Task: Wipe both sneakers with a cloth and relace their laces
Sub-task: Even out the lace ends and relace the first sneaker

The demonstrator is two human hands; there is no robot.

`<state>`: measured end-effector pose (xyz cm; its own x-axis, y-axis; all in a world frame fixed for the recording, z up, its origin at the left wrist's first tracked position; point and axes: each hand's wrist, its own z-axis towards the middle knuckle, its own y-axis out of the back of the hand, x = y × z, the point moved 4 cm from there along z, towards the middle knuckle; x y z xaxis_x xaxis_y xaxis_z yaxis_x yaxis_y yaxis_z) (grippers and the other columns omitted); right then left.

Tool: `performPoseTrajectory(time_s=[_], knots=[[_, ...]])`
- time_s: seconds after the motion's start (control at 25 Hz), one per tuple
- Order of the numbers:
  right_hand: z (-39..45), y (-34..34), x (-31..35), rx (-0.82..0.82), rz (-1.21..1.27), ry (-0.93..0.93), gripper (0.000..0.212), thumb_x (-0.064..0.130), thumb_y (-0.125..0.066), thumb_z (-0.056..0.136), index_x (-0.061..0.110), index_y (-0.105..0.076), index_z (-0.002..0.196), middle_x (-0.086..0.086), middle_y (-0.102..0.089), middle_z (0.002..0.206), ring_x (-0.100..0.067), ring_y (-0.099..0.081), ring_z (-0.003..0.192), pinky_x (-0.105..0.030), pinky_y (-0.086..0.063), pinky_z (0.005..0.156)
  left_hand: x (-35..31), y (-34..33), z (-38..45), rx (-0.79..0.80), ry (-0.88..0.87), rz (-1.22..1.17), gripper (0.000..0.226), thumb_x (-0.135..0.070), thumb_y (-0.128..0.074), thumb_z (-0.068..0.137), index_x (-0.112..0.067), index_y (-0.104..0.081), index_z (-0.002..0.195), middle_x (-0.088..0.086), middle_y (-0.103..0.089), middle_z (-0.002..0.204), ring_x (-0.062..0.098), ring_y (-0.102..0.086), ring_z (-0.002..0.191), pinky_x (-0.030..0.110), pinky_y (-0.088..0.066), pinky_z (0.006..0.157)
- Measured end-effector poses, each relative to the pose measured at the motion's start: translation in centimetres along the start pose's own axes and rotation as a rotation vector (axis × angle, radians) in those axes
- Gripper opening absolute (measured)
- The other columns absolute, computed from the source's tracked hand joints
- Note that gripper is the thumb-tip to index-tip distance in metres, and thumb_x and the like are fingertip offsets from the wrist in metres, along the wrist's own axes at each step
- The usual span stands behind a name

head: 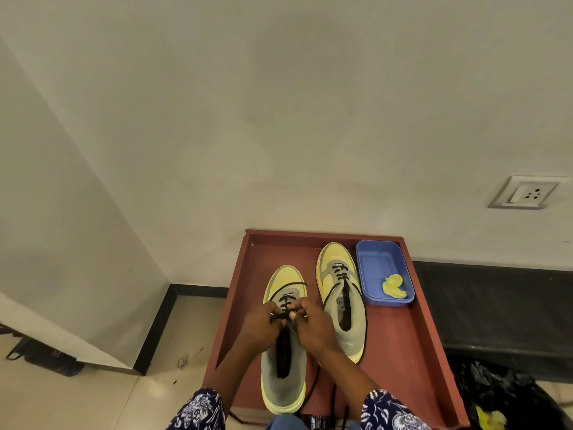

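Two yellow and grey sneakers stand toes away from me on a reddish-brown tray table (400, 336). The left sneaker (283, 383) is under both hands. My left hand (259, 325) and my right hand (311, 325) meet over its eyelets, each pinching the black lace (286, 287), which loops over the toe. The right sneaker (342, 293) stands further back, with its own black lace partly threaded and loose ends trailing along its sides. A crumpled yellow cloth (393, 287) lies in a blue plastic tub (383, 262).
The tray table sits against a white wall with a socket (527, 192) at the right. A black bag (508, 395) with yellow scraps lies on the floor to the right. A wall corner and a dark object are at the left.
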<state>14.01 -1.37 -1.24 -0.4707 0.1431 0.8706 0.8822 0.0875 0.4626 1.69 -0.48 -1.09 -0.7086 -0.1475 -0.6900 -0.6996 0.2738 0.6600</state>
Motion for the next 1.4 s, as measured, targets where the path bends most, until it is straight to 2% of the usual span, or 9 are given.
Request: performPoseTrajectory(time_s=[0.28, 0.44, 0.56, 0.8, 0.96, 1.04, 1.16, 1.28, 1.4], knots=[[0.1, 0.0, -0.5, 0.008, 0.087, -0.096, 0.014, 0.012, -0.054, 0.090, 0.013, -0.064, 0.100, 0.002, -0.066, 0.093, -0.007, -0.059, 0.083, -0.006, -0.040, 0.066, 0.0, 0.8, -0.7, -0.056, 0.014, -0.080, 0.012, -0.011, -0.054, 0.088, -0.018, -0.047, 0.094, -0.002, -0.054, 0.076, 0.009, -0.052, 0.068, 0.018, -0.043, 0.060], [0.0, 0.0, -0.1, -0.004, 0.111, -0.123, 0.014, 0.014, -0.054, 0.089, 0.012, -0.063, 0.100, 0.001, -0.067, 0.093, -0.012, -0.061, 0.089, -0.018, -0.045, 0.076, -0.3, 0.9, -0.8, -0.093, 0.028, -0.040, 0.016, -0.013, -0.054, 0.088, -0.022, -0.044, 0.079, -0.005, -0.050, 0.073, 0.005, -0.047, 0.065, 0.014, -0.038, 0.056], [-0.1, 0.1, 0.1, -0.030, 0.126, -0.144, 0.014, 0.013, -0.055, 0.088, 0.011, -0.063, 0.099, 0.004, -0.063, 0.093, -0.013, -0.059, 0.092, -0.022, -0.044, 0.081, -0.4, 1.1, -1.0, -0.106, 0.023, -0.005, 0.012, -0.012, -0.052, 0.089, -0.019, -0.047, 0.080, -0.006, -0.048, 0.071, 0.003, -0.044, 0.062, 0.014, -0.034, 0.054], [0.1, 0.6, -0.6, -0.050, 0.211, -0.224, 0.010, 0.012, -0.057, 0.087, 0.017, -0.063, 0.093, 0.001, -0.065, 0.094, -0.015, -0.058, 0.090, -0.023, -0.045, 0.077, 0.5, 1.2, -1.2, -0.101, 0.094, -0.046, 0.027, -0.010, -0.048, 0.090, -0.024, -0.041, 0.067, -0.004, -0.047, 0.066, 0.006, -0.045, 0.059, 0.015, -0.034, 0.052], [0.1, 0.6, -1.4, -0.055, 0.227, -0.264, 0.012, 0.012, -0.057, 0.087, 0.023, -0.060, 0.083, -0.001, -0.066, 0.091, -0.015, -0.059, 0.086, -0.034, -0.050, 0.083, 1.6, 0.5, -1.1, -0.096, 0.222, -0.358, 0.021, -0.011, -0.047, 0.092, -0.019, -0.047, 0.073, 0.004, -0.050, 0.070, 0.016, -0.049, 0.065, 0.025, -0.040, 0.059], [0.1, 0.4, -1.5, -0.068, 0.238, -0.273, 0.016, 0.013, -0.057, 0.086, 0.026, -0.060, 0.078, -0.001, -0.065, 0.085, -0.016, -0.058, 0.079, -0.034, -0.050, 0.076, 1.8, -0.2, -1.4, -0.136, 0.346, -0.668, 0.016, -0.008, -0.047, 0.092, -0.011, -0.051, 0.076, 0.009, -0.051, 0.070, 0.016, -0.047, 0.060, 0.026, -0.041, 0.054], [0.1, 0.1, -1.7, -0.100, 0.202, -0.286, 0.013, 0.013, -0.055, 0.086, 0.024, -0.060, 0.081, -0.003, -0.067, 0.089, -0.018, -0.059, 0.082, -0.035, -0.052, 0.079, 1.3, -1.0, -2.1, -0.177, 0.493, -1.043, 0.016, -0.005, -0.048, 0.092, -0.006, -0.055, 0.077, 0.009, -0.055, 0.069, 0.014, -0.049, 0.057, 0.021, -0.041, 0.047], [0.1, -0.2, -1.6, -0.114, 0.150, -0.277, 0.011, 0.011, -0.052, 0.087, 0.021, -0.058, 0.086, -0.003, -0.065, 0.091, -0.016, -0.055, 0.081, -0.031, -0.046, 0.076, 1.2, -1.2, -2.2, -0.211, 0.518, -1.115, 0.017, -0.005, -0.047, 0.093, -0.008, -0.056, 0.079, 0.009, -0.059, 0.072, 0.014, -0.053, 0.060, 0.021, -0.042, 0.046], [0.2, 0.0, -0.9, -0.082, 0.132, -0.257, 0.015, 0.009, -0.050, 0.086, 0.021, -0.054, 0.078, -0.003, -0.062, 0.084, -0.018, -0.054, 0.078, -0.030, -0.044, 0.072, 1.2, -1.1, -2.2, -0.217, 0.470, -1.067, 0.013, -0.007, -0.048, 0.093, -0.010, -0.056, 0.084, 0.008, -0.062, 0.077, 0.015, -0.057, 0.065, 0.022, -0.044, 0.050]])
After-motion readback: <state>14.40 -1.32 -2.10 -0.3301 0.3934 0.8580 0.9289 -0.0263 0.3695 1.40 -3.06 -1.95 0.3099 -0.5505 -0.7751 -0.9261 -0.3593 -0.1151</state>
